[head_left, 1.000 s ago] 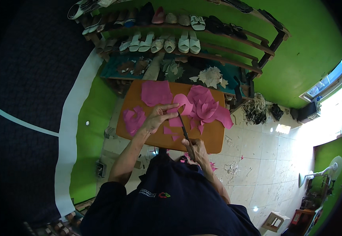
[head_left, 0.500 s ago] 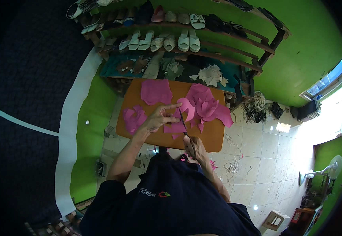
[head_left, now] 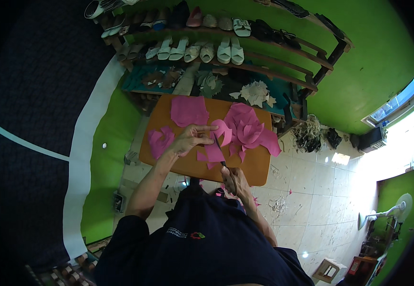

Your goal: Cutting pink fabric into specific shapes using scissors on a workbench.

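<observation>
My left hand [head_left: 190, 140] is above the orange table, its fingers pinching the edge of a curved pink piece [head_left: 224, 130] of thin sheet material. My right hand [head_left: 236, 182], near the table's front edge, grips a pair of scissors [head_left: 219, 151]. Their dark blades point away from me and reach up to the pink piece by my left fingertips. How far the blades are apart is hard to make out. Under the blades lies a smaller pink scrap [head_left: 213, 153]. Right of my left hand is a heap of pink cut pieces [head_left: 246, 127].
On the orange table [head_left: 180, 168] also lie a broad pink sheet [head_left: 189, 111] and a cut pink remnant [head_left: 161, 141]. Behind it stands a shoe rack [head_left: 259, 35] with several pairs, and pale scraps [head_left: 256, 92] on its low shelf. Offcuts litter the tiled floor [head_left: 307, 190].
My left fingers have drawn closer together at the pink piece, and the scissors' blades have shifted slightly against it. The whole view has moved a little.
</observation>
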`<state>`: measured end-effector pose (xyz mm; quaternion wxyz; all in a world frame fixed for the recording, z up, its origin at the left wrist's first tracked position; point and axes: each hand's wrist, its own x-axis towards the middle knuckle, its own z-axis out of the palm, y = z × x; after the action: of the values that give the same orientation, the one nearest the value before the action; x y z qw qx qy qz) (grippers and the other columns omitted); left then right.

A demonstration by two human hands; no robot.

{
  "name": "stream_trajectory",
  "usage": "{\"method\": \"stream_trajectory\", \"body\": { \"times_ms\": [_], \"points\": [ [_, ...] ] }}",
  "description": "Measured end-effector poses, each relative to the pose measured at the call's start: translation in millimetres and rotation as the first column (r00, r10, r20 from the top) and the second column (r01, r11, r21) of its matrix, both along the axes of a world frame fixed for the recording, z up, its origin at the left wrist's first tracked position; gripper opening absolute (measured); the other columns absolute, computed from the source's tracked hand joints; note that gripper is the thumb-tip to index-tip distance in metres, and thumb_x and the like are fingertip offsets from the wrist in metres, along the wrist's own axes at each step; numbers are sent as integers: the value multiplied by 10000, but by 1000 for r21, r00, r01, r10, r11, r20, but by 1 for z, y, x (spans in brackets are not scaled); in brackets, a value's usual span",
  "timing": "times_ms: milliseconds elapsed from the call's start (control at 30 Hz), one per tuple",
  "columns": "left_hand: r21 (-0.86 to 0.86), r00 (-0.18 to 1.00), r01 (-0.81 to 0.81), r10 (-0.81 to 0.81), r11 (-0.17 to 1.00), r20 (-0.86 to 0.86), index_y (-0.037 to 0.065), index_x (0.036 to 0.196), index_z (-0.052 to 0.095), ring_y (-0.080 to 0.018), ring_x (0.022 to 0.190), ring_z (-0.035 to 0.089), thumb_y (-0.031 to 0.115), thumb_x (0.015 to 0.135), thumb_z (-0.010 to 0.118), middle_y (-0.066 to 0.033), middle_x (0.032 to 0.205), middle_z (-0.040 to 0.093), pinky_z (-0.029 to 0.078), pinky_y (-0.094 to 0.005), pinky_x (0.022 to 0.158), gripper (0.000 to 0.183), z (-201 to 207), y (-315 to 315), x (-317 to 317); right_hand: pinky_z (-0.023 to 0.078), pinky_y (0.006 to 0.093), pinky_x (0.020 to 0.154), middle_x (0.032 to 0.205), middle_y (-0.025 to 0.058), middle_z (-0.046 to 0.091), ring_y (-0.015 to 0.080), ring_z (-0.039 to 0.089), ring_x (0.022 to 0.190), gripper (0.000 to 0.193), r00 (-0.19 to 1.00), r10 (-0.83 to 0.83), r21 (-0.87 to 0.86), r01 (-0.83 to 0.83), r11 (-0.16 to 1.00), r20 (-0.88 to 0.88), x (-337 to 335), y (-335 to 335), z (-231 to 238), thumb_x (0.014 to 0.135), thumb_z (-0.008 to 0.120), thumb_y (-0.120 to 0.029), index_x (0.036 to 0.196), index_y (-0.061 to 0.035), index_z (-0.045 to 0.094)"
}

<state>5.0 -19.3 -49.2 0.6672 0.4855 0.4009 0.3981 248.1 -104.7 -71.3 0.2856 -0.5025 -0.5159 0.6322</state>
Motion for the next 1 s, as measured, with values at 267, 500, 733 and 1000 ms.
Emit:
{"method": "stream_trajectory", "body": {
  "times_ms": [267,500,733,1000],
  "points": [
    [-42,996,92,-92,995,0,82,1391,555,-62,825,637,-74,808,712,-10,1099,671,506,-226,727,624,8,-5,13,346,289,395,533,-26,416,91,426,447,693,996,55,-23,-56,998,-65,0,3,-3,882,561,-704,764,-22,527],
    [-33,999,40,-40,999,5,82,1376,568,-63,765,635,-59,811,723,-2,1065,680,517,-226,718,602,10,-10,18,316,273,389,507,-36,393,82,396,418,705,998,22,-60,-26,998,-62,4,5,-11,857,571,-732,672,-57,492],
    [-18,999,-45,45,999,27,83,1326,612,-76,691,619,-15,827,732,1,822,656,544,-242,685,522,0,-8,12,302,267,379,510,-43,378,75,379,408,669,998,13,-53,-17,998,-66,3,3,-4,858,594,-712,655,-91,451],
    [-4,996,-76,76,997,38,79,1324,611,-82,704,641,5,844,723,8,757,648,561,-235,693,498,-2,-9,15,280,264,381,522,-50,373,69,355,412,653,995,9,-67,-16,998,-100,2,6,2,870,598,-690,648,-95,445]
  ]
}}
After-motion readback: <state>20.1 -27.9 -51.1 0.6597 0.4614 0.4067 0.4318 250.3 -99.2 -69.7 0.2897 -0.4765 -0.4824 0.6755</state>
